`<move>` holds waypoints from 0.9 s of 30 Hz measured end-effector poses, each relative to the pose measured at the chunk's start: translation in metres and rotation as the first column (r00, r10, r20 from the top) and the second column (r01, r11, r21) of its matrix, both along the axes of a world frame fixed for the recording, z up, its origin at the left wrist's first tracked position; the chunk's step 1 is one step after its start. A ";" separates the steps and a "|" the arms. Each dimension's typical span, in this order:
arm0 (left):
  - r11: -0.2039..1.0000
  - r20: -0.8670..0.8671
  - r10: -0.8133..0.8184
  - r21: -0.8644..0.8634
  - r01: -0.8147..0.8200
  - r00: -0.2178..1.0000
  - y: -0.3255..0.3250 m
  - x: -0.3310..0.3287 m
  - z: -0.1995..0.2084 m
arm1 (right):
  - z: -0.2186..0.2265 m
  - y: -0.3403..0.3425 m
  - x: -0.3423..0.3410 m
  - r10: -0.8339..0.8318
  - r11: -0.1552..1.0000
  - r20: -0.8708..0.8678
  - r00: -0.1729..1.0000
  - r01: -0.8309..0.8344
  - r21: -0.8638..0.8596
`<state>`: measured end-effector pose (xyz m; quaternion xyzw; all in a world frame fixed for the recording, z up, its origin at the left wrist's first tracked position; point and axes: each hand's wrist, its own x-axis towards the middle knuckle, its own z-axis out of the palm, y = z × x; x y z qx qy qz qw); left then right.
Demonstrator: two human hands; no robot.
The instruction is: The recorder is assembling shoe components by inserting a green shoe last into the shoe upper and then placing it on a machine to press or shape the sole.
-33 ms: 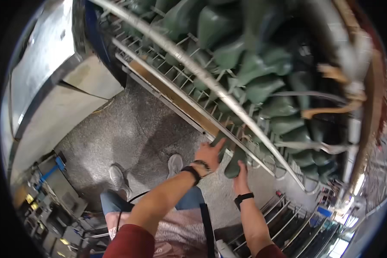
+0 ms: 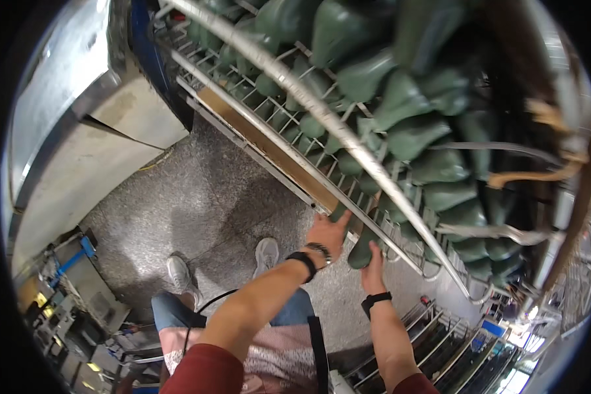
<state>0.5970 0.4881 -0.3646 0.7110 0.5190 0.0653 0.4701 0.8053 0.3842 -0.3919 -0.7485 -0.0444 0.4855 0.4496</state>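
Note:
Dark green, glossy foot-shaped forms, which look like shoe lasts point(image 2: 417, 136), fill the wire shelves of a metal rack point(image 2: 328, 125) ahead of me. At the rack's lower rail, my right hand point(image 2: 373, 270) grips a green shoe last point(image 2: 360, 253), its rounded end toward me. Just left of it, my left hand point(image 2: 327, 235) is closed around another green shoe last point(image 2: 338, 211), one finger stretched along it. Much of that last is hidden by the hand and the rail. Both lasts reach in under the rail.
A brown board point(image 2: 262, 141) runs along the rack's lower edge. At left stands a large pale machine housing point(image 2: 105, 157). Another dark rack with metal bars point(image 2: 433, 341) is at lower right, and a cluttered bench point(image 2: 85, 295) at lower left. Grey floor point(image 2: 210, 171) lies under my feet.
Both hands have shifted slightly to the right, the left one more, staying at the rack's lower rail with the lasts. The upper part of the rack sits further right in view.

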 end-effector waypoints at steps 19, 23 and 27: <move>0.735 0.045 0.675 -0.127 -0.666 0.736 -0.187 -0.193 0.030 | -0.055 0.017 -0.089 0.702 0.712 0.362 0.613 -0.610 -0.347; 0.339 -0.069 0.937 -0.046 -0.940 0.341 -0.283 -0.307 0.183 | 0.020 0.016 -0.227 0.922 0.381 0.152 0.356 -0.904 -0.192; -0.084 -0.106 0.987 0.288 -0.954 -0.119 -0.436 -0.404 0.292 | 0.146 0.022 -0.441 0.964 -0.156 0.230 -0.137 -0.986 0.065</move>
